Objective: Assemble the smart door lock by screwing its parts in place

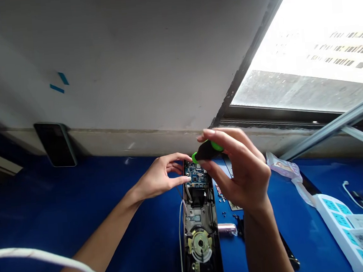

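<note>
Left hand: the left hand (pixel 159 177) is at center, spread open, its thumb and fingers curving around the blue circuit board (pixel 196 176), just beside or touching its edges; the contact is hard to tell.

Right hand: the right hand (pixel 242 171) is clamped around a black-and-green screwdriver (pixel 208 150) just above the board, its tip hidden.

Lock: the circuit board sits in the upper end of an open electronic door lock (pixel 200 239), which lies lengthwise at bottom center, with a round latch mechanism (pixel 200 243) exposed.

Surface: the blue surface (pixel 79 198) carries the lock, with small screws (pixel 221 196) and a silver door handle (pixel 227 229) to its right.

Around: a white power strip (pixel 342 224) lies at lower right, a plastic bag (pixel 283 168) at right, and a dark phone (pixel 55 144) leans against the wall at left. A white cable (pixel 52 257) crosses the lower left, below a window (pixel 303 46) at upper right.
</note>
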### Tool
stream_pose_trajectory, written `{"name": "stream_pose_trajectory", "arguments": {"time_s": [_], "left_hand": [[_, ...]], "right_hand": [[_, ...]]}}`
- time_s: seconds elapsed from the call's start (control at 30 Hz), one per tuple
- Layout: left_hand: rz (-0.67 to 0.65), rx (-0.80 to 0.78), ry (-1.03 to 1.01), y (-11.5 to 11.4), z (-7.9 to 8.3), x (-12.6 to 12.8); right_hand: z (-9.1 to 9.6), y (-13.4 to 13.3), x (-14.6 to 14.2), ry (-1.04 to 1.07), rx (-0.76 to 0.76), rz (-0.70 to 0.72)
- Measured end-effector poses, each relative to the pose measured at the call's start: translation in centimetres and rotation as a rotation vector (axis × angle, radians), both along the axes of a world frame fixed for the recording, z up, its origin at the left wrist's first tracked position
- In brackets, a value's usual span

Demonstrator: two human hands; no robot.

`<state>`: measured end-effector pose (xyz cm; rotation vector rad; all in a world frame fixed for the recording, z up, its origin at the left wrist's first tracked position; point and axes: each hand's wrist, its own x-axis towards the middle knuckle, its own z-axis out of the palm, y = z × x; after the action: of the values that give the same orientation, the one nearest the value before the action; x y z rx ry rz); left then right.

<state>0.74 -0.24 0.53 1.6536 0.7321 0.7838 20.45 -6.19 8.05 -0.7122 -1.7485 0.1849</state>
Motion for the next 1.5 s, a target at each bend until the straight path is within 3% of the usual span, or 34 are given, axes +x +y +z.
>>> {"name": "stream_pose_trajectory", "arguments": {"time_s": [0.1, 0.33, 0.53, 0.9, 1.07, 1.27, 1.4, 1.5], "left_hand": [[0.007, 0.002, -0.007, 0.0, -0.2, 0.1], [0.022, -0.003, -0.019, -0.1, -0.1, 0.1], [0.033, 0.017, -0.002, -0.2, 0.1, 0.2], [0.019, 0.019, 0.010, -0.1, 0.1, 0.2], [0.010, 0.176, 0.137, -0.2, 0.5, -0.3], [0.049, 0.347, 0.275, -0.7, 1.9, -0.6], [0.225, 0.590, 0.342, -1.7, 2.6, 0.3], [0.224, 0.732, 0.318, -2.7, 2.8, 1.7]], "right_hand": [[0.0, -0.2, 0.3, -0.014, -0.047, 0.050], [-0.2, 0.2, 0.7, -0.027, 0.015, -0.032], [-0.2, -0.1, 0.3, -0.044, -0.072, 0.043], [-0.8, -0.1, 0.5, -0.078, 0.030, -0.094], [-0.8, 0.1, 1.1, 0.047, 0.014, -0.054], [0.7, -0.9, 3.0, 0.073, 0.060, -0.079], [1.6, -2.4, 5.2, -0.001, -0.045, -0.132], [2.1, -3.4, 7.2, -0.116, -0.172, -0.178]]}}
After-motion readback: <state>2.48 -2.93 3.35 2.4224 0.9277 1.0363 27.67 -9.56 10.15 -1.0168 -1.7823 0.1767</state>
